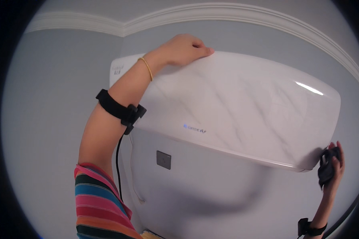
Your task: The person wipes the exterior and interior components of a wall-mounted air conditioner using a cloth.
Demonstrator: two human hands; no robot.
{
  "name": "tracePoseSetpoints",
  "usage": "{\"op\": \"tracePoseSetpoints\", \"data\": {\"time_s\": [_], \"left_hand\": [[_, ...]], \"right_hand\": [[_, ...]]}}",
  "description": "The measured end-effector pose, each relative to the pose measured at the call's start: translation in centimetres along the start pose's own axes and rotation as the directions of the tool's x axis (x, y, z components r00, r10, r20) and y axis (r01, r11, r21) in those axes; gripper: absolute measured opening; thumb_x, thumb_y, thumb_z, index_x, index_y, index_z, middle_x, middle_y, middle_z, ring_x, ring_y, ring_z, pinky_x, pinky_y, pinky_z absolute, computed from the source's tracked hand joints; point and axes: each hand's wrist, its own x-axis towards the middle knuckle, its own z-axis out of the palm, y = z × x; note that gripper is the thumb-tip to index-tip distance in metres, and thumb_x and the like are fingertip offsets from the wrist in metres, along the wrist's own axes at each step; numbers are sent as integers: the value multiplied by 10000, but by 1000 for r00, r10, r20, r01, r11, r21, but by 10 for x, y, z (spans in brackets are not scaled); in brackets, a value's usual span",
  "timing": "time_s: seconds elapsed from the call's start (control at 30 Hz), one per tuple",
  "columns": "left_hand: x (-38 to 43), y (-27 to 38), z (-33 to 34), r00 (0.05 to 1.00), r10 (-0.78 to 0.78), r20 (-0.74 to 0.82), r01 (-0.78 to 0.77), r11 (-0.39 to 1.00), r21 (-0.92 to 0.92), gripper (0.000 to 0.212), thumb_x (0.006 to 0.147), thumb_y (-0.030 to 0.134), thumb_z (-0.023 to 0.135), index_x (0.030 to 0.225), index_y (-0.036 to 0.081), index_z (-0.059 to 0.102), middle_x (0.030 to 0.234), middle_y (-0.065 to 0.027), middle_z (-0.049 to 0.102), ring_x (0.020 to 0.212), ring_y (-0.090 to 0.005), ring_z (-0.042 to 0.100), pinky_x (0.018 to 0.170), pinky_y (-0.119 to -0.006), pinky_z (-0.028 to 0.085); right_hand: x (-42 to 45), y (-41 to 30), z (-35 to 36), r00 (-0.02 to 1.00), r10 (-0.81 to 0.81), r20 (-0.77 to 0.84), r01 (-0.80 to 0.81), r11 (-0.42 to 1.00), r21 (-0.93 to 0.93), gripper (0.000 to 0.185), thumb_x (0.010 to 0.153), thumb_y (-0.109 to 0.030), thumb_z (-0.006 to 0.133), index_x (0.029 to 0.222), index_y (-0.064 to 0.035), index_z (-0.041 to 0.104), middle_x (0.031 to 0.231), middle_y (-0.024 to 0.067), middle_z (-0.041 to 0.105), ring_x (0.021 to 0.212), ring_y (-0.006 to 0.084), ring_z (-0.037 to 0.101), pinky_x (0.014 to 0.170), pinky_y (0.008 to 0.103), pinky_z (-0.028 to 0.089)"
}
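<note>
A glossy white wall-mounted air conditioner (227, 104) with grey marble-like veining fills the middle of the view. It bears the maker's name Gree, with a small blue light beside it. My left hand (185, 49) grips its top edge, thumb at the front; the fingertips are hidden. Near the unit's lower right corner, my right hand (338, 167) holds a dark, bunched item (326, 168), whose kind I cannot make out.
Below the unit, a dark grey square wall plate (163, 159) sits on the wall. A thin white cord (132, 167) hangs by the corner. Moulded white cornice (227, 11) runs above. A black cable (117, 164) trails from the strap (113, 104) on my left forearm.
</note>
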Motion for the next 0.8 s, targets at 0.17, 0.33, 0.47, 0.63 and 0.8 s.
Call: {"op": "tracePoseSetpoints", "data": {"time_s": [0.17,0.33,0.47,0.63,0.8], "left_hand": [[7,-23,12,968,207,143,-204,978,-39,349,876,359,593,983,39,683,850,-24,646,801,-142,559,722,-280,450],[0,-18,-3,932,1,363,25,997,-67,271,855,309,636,958,66,696,867,-6,649,831,-119,564,728,-285,459],[-9,-8,-16,905,-53,421,54,998,10,227,823,277,678,915,70,701,847,-14,662,819,-116,592,704,-275,471],[-21,6,-16,928,50,370,-64,998,28,199,776,228,702,846,42,714,759,-33,678,717,-119,627,613,-258,479],[-15,21,8,910,209,358,-276,950,146,147,705,113,669,791,2,714,713,-75,683,679,-124,625,641,-258,492]], "right_hand": [[6,-8,-4,973,-230,-21,228,971,-69,594,838,-276,558,1353,-17,416,1298,200,495,1193,260,499,1008,326,402],[35,-60,37,944,-325,55,330,927,-177,546,822,-191,564,1351,-125,448,1226,158,544,980,217,605,777,284,551],[66,-88,59,722,-653,228,660,551,-511,494,764,14,511,1235,-125,567,1121,109,568,965,200,580,847,328,505],[54,-121,105,705,-607,368,585,205,-785,248,733,33,583,951,-59,658,1011,83,581,924,287,588,822,357,484],[80,-100,109,653,-502,568,670,33,-742,201,689,-10,630,866,-83,690,953,85,588,853,283,589,746,373,494]]}}
